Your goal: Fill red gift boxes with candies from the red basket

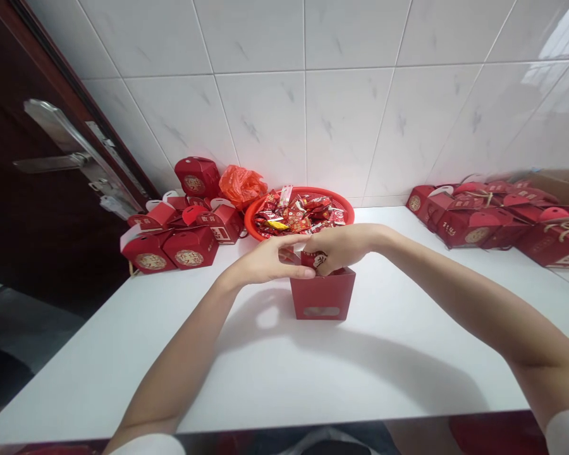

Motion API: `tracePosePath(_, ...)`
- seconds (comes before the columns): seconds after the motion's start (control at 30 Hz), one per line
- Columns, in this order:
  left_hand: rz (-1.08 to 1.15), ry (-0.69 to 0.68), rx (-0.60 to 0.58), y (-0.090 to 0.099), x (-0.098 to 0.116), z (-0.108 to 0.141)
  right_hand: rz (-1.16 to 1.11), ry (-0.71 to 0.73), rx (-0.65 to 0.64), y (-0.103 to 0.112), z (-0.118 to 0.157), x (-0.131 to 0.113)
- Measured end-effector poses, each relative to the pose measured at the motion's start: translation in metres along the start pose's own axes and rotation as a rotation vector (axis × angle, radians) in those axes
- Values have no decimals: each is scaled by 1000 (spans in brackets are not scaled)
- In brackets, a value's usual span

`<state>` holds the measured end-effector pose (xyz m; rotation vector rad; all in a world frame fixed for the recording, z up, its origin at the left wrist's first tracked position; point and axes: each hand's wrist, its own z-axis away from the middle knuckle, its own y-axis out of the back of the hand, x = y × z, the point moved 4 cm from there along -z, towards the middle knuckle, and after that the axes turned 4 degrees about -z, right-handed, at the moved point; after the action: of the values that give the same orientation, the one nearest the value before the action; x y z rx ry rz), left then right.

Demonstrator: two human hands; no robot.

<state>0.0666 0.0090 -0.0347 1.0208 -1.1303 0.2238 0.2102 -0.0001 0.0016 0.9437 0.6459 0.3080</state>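
Observation:
A red box [321,296] with a small oval window stands upright on the white table [284,379]. My left hand [270,258] is at the box's top left edge, thumb and fingers apart in a wide curve around the opening. Over the open top, my right hand [339,248] reaches in with its fingers bent down; the fingertips are partly hidden, beside a dark red packet or flap [308,258] with light print. What the right fingers hold, if anything, cannot be made out. Behind the box is a red basket [349,212] heaped with wrapped sweets [298,218].
Red gift boxes [189,248] are grouped at the back left, beside a crumpled orange-red plastic bag [241,185]. More red boxes [474,221] crowd the back right. A tiled wall [351,126] rises behind; a dark door [9,189] with a metal handle stands at left.

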Motion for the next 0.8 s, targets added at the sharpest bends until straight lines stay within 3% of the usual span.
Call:
tracePosePath(0.27, 31, -31, -23, -1, -1, -2, -12, -108, -76, 2, -7, 7)
tracePosePath(0.57, 16, 1, -36, 1, -7, -1, 112, -110, -149, 0, -16, 4)
tracePosePath(0.8, 18, 28, -49, 1, -4, -2, 2, -88, -340, -7, -24, 6)
